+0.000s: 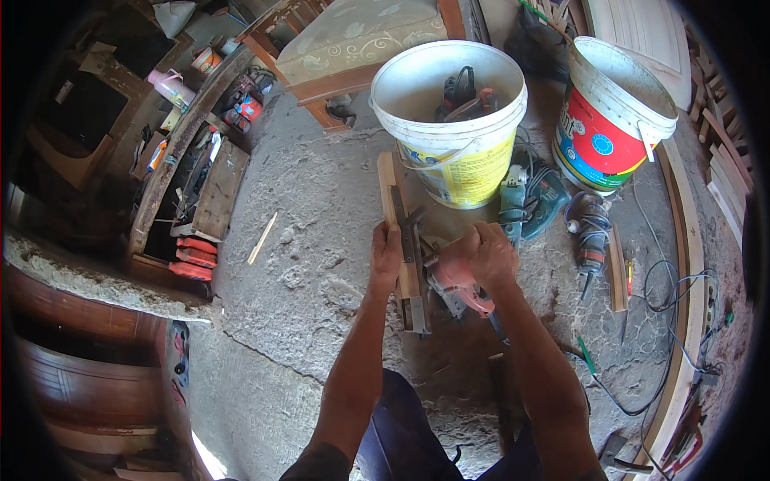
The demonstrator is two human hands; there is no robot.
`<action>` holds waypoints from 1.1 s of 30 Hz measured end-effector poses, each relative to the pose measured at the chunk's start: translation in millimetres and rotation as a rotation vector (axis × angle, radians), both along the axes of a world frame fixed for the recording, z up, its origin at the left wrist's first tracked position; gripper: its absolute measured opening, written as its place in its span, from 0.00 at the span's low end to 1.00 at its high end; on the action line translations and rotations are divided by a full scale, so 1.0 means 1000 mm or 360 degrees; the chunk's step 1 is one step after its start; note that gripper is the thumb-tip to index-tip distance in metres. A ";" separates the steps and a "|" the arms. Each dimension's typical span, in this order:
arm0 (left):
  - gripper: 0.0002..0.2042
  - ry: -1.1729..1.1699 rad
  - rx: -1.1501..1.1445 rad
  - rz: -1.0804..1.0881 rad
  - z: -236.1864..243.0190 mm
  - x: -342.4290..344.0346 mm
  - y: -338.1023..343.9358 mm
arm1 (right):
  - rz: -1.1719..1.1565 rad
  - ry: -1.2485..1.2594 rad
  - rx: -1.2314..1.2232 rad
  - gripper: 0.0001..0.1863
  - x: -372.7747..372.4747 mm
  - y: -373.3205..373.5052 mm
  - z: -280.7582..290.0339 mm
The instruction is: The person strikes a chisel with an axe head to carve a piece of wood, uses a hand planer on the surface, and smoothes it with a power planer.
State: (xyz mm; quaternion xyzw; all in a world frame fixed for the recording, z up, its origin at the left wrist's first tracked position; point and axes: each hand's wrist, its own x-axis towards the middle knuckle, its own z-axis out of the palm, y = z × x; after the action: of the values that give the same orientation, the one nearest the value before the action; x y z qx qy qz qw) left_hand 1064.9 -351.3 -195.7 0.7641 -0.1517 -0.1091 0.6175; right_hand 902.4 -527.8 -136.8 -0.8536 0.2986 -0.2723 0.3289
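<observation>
My left hand is wrapped round a short length of pale wood, which stands slightly tilted in front of me. Along the wood's right side runs a dark metal bar, and a metal end piece shows at its near end. I cannot tell whether they are one tool. Just right of the wood is a red power tool with a grey metal base. My right hand is closed at its upper side, its fingers gripping it; part of the grip is hidden behind the hand.
Beyond my hands stand a white-and-yellow bucket with tools inside and a red-labelled bucket. A green power tool and a corded grinder lie to the right, near loose cables. A wooden toolbox sits left.
</observation>
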 end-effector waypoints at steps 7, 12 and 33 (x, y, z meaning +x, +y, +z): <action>0.26 -0.0043 0.0215 0.0003 0.014 -0.009 0.002 | -0.0014 0.0024 0.0061 0.14 -0.002 0.002 0.006; 0.26 -0.0054 0.0213 0.0029 0.019 -0.018 0.001 | -0.0010 0.0010 0.0046 0.15 -0.002 0.000 0.006; 0.31 -0.0177 0.0402 0.0006 0.032 -0.016 -0.008 | 0.0038 0.0020 -0.0031 0.14 -0.003 -0.002 0.003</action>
State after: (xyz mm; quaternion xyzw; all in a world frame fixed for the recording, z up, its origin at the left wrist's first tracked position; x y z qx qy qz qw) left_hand 1048.7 -359.2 -163.7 0.8409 -0.1694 -0.0836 0.5071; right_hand 898.9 -529.9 -134.0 -0.8619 0.2878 -0.2660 0.3219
